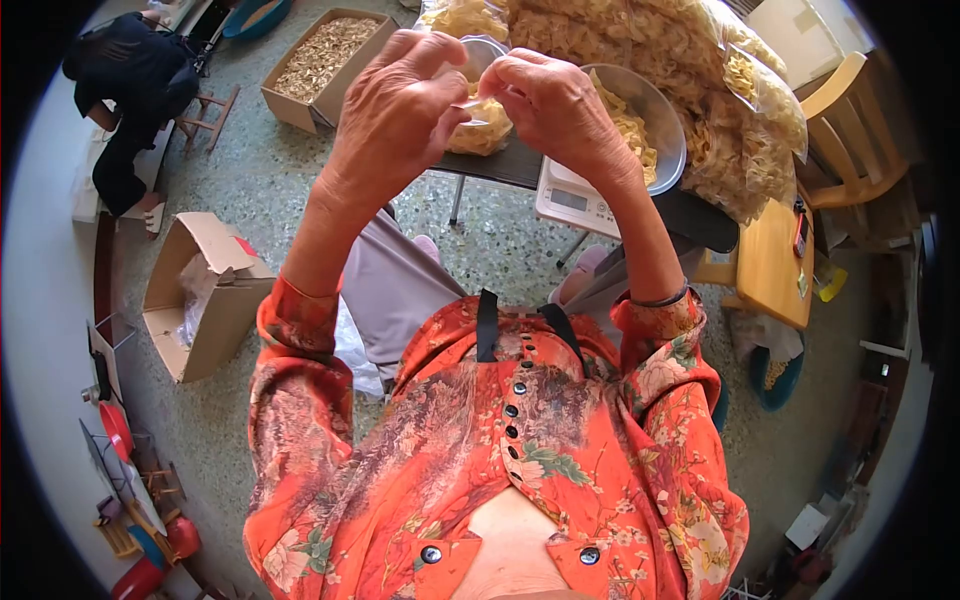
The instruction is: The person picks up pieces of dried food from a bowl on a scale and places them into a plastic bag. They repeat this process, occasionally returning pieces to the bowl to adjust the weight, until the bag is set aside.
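A clear plastic bag with pale yellow dried slices inside stands at the near edge of the dark table. My left hand is closed at the left of its mouth, fingers curled and thumb pressed in. On the other side my right hand pinches the bag's upper edge. Right of the bag, a clear bowl of similar slices sits on a white digital scale, partly behind my right forearm. The fingertips hide part of the bag's opening.
Filled clear bags are heaped across the table's back and right. A wooden chair and wooden stool stand at right. An open carton and a box of dried pieces are on the left floor; another person bends at far left.
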The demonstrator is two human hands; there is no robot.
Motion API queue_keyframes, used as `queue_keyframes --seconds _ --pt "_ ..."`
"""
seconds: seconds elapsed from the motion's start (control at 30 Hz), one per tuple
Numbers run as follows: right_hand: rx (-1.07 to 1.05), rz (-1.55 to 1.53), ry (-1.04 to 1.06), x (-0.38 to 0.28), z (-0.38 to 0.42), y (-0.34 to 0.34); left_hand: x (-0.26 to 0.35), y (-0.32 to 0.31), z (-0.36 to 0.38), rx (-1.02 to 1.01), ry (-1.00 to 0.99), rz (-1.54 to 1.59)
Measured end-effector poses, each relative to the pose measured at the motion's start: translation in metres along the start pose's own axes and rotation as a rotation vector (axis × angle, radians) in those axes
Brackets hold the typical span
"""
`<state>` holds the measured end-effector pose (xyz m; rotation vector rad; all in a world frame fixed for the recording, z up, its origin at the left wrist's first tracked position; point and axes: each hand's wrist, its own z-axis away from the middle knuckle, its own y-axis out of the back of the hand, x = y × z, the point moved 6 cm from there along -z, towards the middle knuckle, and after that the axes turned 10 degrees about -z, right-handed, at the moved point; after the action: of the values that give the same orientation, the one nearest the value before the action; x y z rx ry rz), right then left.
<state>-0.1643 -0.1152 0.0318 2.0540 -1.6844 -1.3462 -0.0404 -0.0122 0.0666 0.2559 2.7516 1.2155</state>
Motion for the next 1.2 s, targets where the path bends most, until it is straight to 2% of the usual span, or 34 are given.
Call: queue_keyframes --seconds 0.1,0.17,0.27,0.33,0.4,0.43,0.47,0.57,0.63,0.77,0.87,0.93,1.2 --pt "0.011 0.017 0.000 0.001 0.003 0.002 -0.001 -0.014 -0.003 -0.067 -0.114 0.144" --pt "0.006 0.011 0.007 0.001 0.005 0.004 -0.010 -0.032 -0.005 -0.299 -0.057 0.352" --pt "-0.012 0.009 0.032 0.000 0.007 0.007 -0.013 -0.036 -0.013 -0.345 -0.012 0.351" --pt "-0.024 0.012 0.053 -0.002 0.008 0.004 -0.015 -0.034 -0.018 -0.347 -0.078 0.280" --pt "0.050 -0.047 0.027 -0.004 0.012 0.006 -0.020 -0.038 -0.022 -0.402 -0.210 0.356" --pt "0.048 -0.050 0.028 -0.005 0.014 0.006 -0.028 -0.037 -0.029 -0.447 -0.132 0.485" --pt "0.043 -0.024 0.020 -0.006 0.017 0.006 -0.034 -0.032 -0.036 -0.398 -0.069 0.592" --pt "0.034 -0.029 0.007 -0.008 0.021 0.004 -0.035 -0.028 -0.042 -0.452 -0.107 0.550" --pt "0.037 -0.059 0.019 -0.009 0.024 0.004 -0.018 -0.033 -0.034 -0.572 -0.309 0.595" --pt "0.054 -0.096 0.035 -0.006 0.029 0.004 -0.018 -0.047 -0.024 -0.672 -0.346 0.444" --pt "0.079 -0.107 0.057 -0.011 0.032 0.006 -0.008 -0.053 -0.019 -0.663 -0.398 0.396" --pt "0.063 -0.085 0.002 -0.013 0.036 0.005 -0.007 -0.060 -0.012 -0.631 -0.387 0.424" --pt "0.142 -0.116 0.048 -0.019 0.042 0.001 0.000 -0.079 0.000 -0.746 -0.367 0.218"
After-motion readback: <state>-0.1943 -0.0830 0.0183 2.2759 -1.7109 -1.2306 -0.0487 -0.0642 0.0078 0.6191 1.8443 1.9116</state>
